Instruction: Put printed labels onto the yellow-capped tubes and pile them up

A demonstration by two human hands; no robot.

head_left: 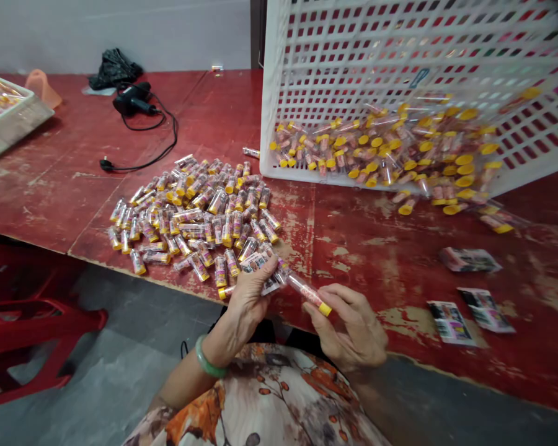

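My left hand (251,288) is closed on a printed label sleeve (270,284) near the table's front edge. In my right hand (351,322) is a clear tube (307,290) with a yellow cap, pinched at the capped end between thumb and fingers. The tube points up and left, its far end at the sleeve beside my left fingers; whether it is inside the sleeve I cannot tell. Just beyond my left hand spreads a pile of capped tubes (199,217) with printed wraps. Right of my right hand lie printed sleeves (451,323) in small stacks.
A tipped white basket (275,93) spills yellow-capped tubes (390,148) onto the worn red table (353,226). Farther left are a black heat gun (134,99) with its cord, a black plastic bag (114,68) and a white tray (32,114). Red stools (37,322) stand at left.
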